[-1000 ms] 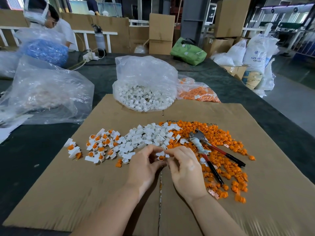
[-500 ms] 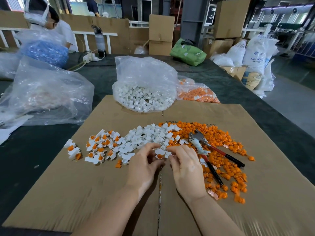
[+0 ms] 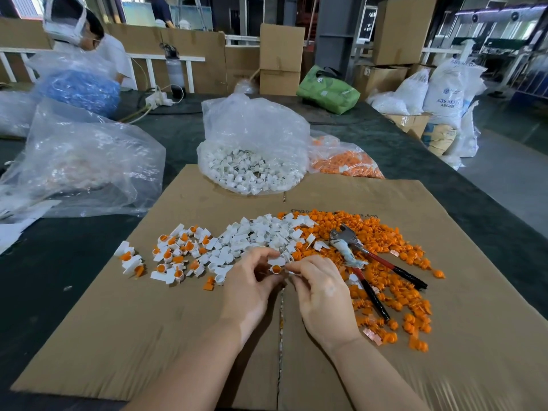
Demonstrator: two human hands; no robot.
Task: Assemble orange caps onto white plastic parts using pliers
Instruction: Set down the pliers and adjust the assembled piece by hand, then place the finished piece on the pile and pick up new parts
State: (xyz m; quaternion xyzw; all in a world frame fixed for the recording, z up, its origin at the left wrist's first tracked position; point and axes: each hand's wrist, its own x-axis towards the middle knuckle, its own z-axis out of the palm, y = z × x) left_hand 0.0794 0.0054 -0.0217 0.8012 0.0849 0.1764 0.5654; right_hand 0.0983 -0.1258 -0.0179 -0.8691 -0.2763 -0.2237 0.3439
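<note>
Both hands' grip pinches one white part (image 3: 277, 261) with orange cap (image 3: 275, 268): light, stiff, hold the rim; pliers (image 3: 360, 259) lie right.

orange caps (image 3: 382, 232), white parts (image 3: 261, 232), pliers (image 3: 376, 262) handles seemingly red-black

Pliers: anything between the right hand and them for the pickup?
Nothing visible. The pliers lie open-handled on the loose orange caps, just right of the right hand, top side exposed. That hand and the left hand both pinch a white part with an orange cap, so it isn't free.
</note>
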